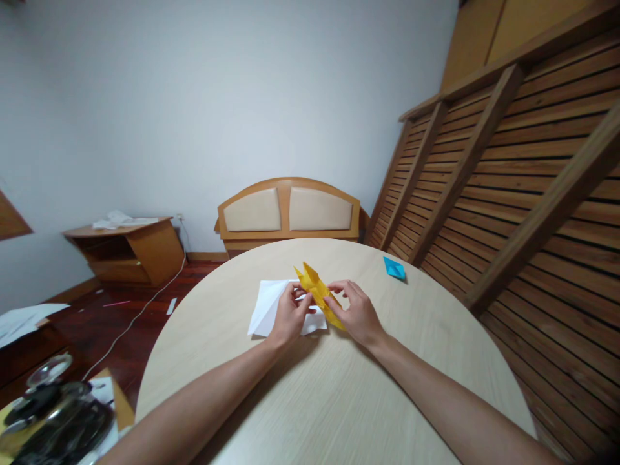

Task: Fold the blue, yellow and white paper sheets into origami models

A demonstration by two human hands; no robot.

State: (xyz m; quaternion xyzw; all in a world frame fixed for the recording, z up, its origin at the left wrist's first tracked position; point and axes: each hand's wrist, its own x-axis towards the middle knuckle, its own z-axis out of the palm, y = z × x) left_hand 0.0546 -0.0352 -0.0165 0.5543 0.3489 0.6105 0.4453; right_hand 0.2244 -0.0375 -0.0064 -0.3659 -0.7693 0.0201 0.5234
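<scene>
Over the round counter (329, 400), the left hand (289, 318) and right hand (356, 314) each pinch the yellow folded paper (317, 292), which sits between both grips. It lies partly over a white sheet (265, 309). Farther off, right of the yellow paper, rests a blue folded paper (394, 268).

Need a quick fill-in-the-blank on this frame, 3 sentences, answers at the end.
1. Both hands, left hand and right hand, pinch a folded paper piece coloured ____.
2. Under it on the round table lies a sheet of paper coloured ____.
3. The small folded paper near the slatted wooden frame is ____.

Missing words: yellow; white; blue
</scene>
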